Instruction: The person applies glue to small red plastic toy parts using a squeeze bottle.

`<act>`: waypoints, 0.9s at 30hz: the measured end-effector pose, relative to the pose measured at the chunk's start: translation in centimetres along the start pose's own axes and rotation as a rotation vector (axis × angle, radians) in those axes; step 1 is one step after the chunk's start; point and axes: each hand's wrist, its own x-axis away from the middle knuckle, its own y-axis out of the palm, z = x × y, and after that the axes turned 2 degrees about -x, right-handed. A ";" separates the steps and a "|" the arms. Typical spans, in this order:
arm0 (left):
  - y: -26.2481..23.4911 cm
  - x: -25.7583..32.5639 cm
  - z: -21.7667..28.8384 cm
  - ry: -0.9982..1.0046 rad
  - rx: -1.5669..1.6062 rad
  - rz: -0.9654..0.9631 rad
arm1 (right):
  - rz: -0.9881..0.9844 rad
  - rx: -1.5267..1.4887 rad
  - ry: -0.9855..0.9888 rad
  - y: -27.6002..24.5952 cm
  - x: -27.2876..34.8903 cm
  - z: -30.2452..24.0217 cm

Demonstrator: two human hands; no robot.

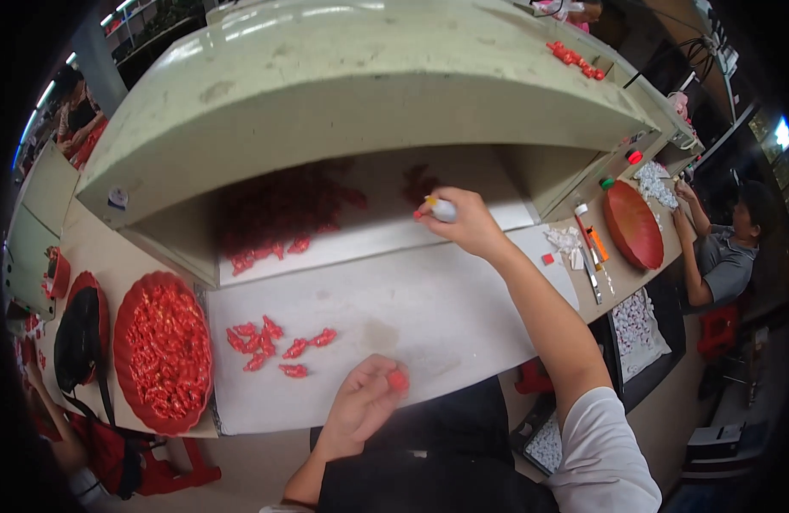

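**Right hand closed on a small white bottle, left hand pinching a small rounded red piece**

Watching from far off through the head camera, I take the biggest thing first: a pale green, scuffed metal booth standing over the work, its hollow facing the person. Deep in its shade lies a heap of dark red pieces; I can't make out their shapes, but they seem set back to leave the front free for the hands.

A smooth white sheet covers the counter in front, likely to protect it and make the red show up. On the left I find a red oval bowl with a scalloped rim, filled with shiny red moulded pieces, apparently placed for easy reach. To the right, beyond the sheet, an orange-handled tool lies on the counter, out of the way of both arms.

Between bowl and left hand, a loose cluster of glossy red figures rests on the sheet, spread out, perhaps so each can be picked up singly.

I see the right hand hold its bottle tilted at the booth's mouth, yellow part near the fingertips. Smallest is the red piece, held low over the sheet's near edge, close to the body, presumably for steadiness; blur hides its details.
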 end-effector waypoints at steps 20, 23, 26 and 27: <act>1.5 -1.3 -2.1 -0.043 -0.107 -0.074 | 0.153 -0.239 -0.052 2.0 16.4 -9.3; 1.7 -1.4 -2.1 -0.032 -0.128 -0.060 | 0.147 -0.150 -0.094 2.0 16.3 -9.7; 1.9 -1.3 -1.9 -0.024 -0.166 -0.012 | 0.139 -0.092 -0.122 2.2 16.1 -9.6; 1.8 -1.3 -1.8 -0.023 -0.161 -0.008 | 0.145 -0.081 -0.132 2.3 16.1 -9.6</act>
